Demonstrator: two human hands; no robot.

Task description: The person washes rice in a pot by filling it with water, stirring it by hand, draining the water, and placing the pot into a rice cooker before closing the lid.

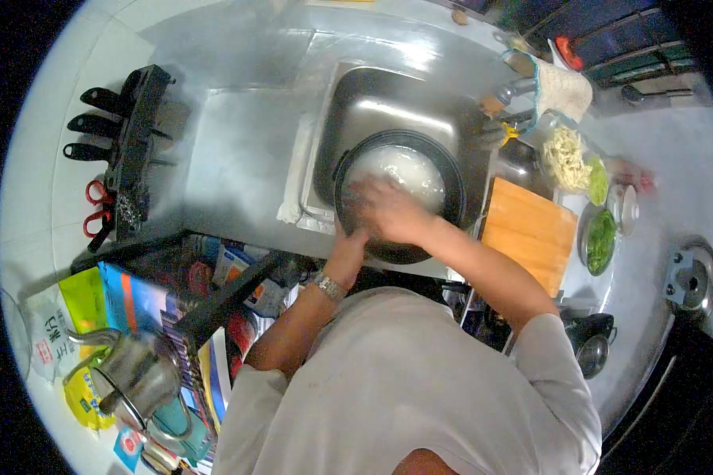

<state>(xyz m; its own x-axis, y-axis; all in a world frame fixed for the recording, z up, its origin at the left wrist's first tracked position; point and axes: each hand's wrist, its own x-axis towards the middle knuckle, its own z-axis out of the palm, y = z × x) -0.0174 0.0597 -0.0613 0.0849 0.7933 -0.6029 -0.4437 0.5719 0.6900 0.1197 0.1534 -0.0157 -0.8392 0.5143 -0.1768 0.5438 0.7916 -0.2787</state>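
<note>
A round dark pot point(451, 176) sits in the steel sink, with cloudy white liquid point(408, 168) inside. My right hand point(390, 210) reaches over the near side of the pot, its fingers stretched out at the liquid and blurred by motion. What lies below the surface cannot be made out. At the pot's near left edge, my left hand point(352, 240) grips the rim; part of its fingers is hidden by the pot and the other hand. A metal-band watch point(329, 286) is on the left wrist.
The steel sink point(356, 83) surrounds the pot. On the right are a wooden cutting board point(528, 233), pale strips point(566, 158) in a container and a bowl of chopped greens point(601, 241). A knife rack point(135, 142) hangs left, above a metal kettle point(140, 368).
</note>
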